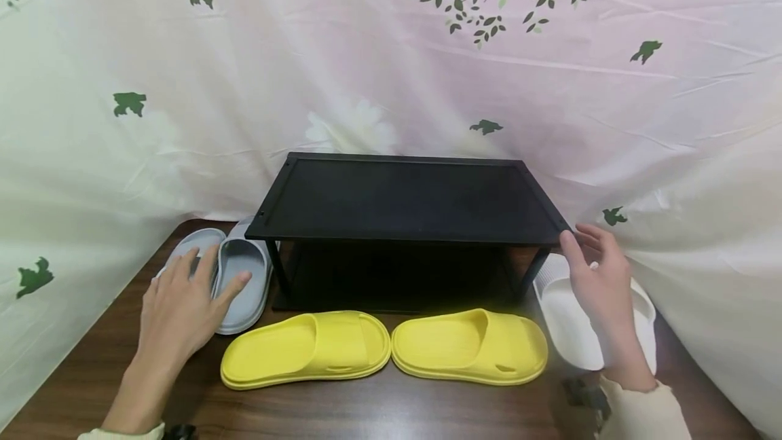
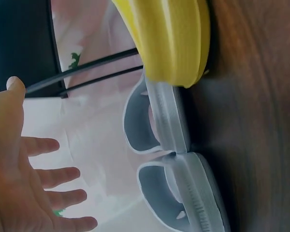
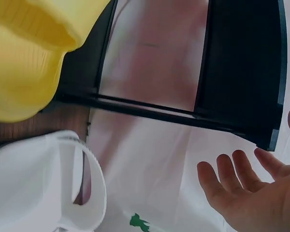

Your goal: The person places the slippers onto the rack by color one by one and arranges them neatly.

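Observation:
A black two-tier shoe rack [image 1: 397, 199] stands at the back of the table, with a lower shelf under its top board. My left hand [image 1: 183, 307] is held with fingers spread above a pair of grey slippers [image 1: 243, 284], left of the rack. Nothing lies in its palm. At the rack's front right corner is my right hand [image 1: 601, 284], its index fingertip close by the corner in the right wrist view and its fingers loosely bent. Below that hand lies a pair of white slippers [image 1: 565, 321], partly hidden by the hand and forearm.
Two yellow slippers, a left one [image 1: 305, 348] and a right one [image 1: 470, 346], lie in a row before the rack, heels outward on the left. A leaf-printed cloth [image 1: 391, 73] hangs behind and at both sides of the brown wooden table [image 1: 391, 413].

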Action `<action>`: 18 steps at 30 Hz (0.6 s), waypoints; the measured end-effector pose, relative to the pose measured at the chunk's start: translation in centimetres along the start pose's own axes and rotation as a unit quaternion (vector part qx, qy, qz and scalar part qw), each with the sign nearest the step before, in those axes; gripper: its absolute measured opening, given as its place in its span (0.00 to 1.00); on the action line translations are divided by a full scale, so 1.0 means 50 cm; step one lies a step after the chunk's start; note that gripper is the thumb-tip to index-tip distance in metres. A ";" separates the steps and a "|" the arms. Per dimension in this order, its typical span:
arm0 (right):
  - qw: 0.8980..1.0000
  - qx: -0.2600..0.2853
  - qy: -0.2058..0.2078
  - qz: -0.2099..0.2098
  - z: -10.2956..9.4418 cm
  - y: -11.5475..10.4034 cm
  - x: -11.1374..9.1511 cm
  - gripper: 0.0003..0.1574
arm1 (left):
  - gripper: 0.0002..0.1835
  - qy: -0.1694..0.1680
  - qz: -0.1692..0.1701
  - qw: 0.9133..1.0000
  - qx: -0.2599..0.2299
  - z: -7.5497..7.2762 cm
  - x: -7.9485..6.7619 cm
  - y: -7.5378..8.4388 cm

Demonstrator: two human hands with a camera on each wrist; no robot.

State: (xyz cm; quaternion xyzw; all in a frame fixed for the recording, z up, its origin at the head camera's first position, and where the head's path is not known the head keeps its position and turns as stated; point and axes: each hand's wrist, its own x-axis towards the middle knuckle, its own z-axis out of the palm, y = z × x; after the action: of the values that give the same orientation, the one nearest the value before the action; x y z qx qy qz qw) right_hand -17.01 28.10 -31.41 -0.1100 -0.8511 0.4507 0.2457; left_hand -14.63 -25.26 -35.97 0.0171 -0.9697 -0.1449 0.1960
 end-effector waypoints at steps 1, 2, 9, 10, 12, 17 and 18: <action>1.000 0.005 -0.006 0.003 0.002 0.000 0.002 0.35 | 0.45 0.002 -0.003 1.000 -0.002 -0.001 0.003 -0.003; 1.000 0.012 -0.011 0.007 0.005 -0.001 0.004 0.35 | 0.45 0.003 -0.006 1.000 -0.003 -0.002 0.007 -0.007; 0.997 0.067 -0.030 0.030 0.022 0.001 0.017 0.36 | 0.48 -0.002 -0.034 0.999 -0.009 -0.007 0.030 -0.029; 0.996 0.075 -0.032 0.033 0.024 0.001 0.018 0.37 | 0.48 -0.003 -0.039 0.999 -0.013 -0.007 0.032 -0.032; 0.994 0.098 -0.039 0.041 0.027 0.002 0.020 0.37 | 0.48 -0.004 -0.049 0.999 -0.020 -0.006 0.036 -0.039; 0.981 0.175 -0.046 0.073 0.032 0.003 0.024 0.37 | 0.50 -0.009 -0.071 0.997 -0.028 -0.004 0.047 -0.057; 0.979 0.184 -0.045 0.079 0.033 0.002 0.025 0.36 | 0.50 -0.011 -0.073 0.997 -0.030 -0.005 0.049 -0.060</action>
State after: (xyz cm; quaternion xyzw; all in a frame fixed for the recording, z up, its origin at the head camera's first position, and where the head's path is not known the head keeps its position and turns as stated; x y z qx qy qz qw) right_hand -18.93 27.48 -31.87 -0.1095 -0.7522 0.6222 0.1870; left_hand -16.88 -28.43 -35.70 0.0808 -0.9632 -0.1879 0.1745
